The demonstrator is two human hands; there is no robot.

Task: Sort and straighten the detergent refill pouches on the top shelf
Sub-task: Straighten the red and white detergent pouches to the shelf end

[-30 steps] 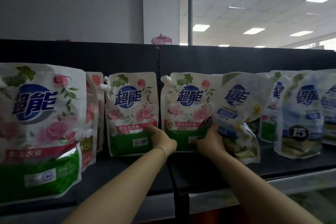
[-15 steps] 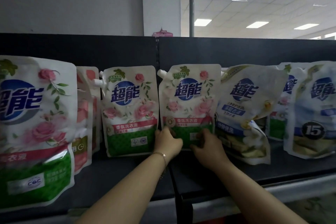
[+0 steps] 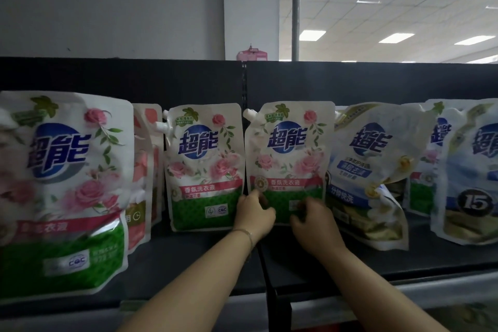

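A small rose-print pouch (image 3: 288,153) with a green base stands upright in the middle of the dark top shelf (image 3: 188,259). My left hand (image 3: 254,214) grips its lower left corner and my right hand (image 3: 314,219) grips its lower right edge. To its left stands a matching small rose pouch (image 3: 204,167), upright. A large rose pouch (image 3: 62,186) fills the far left, near the front edge. On the right a blue-and-white pouch (image 3: 369,170) leans crumpled, touching the held pouch.
Pink pouches (image 3: 145,178) stand behind the large rose pouch. More blue pouches (image 3: 469,178) and a rose pouch (image 3: 420,191) crowd the right end. A black back panel (image 3: 350,83) rises behind the row. A vertical divider post (image 3: 244,89) splits the shelf.
My left hand shifted from the left rose pouch to the middle one. My right hand left the blue pouch and took the middle pouch's lower right. That pouch now stands squarer.
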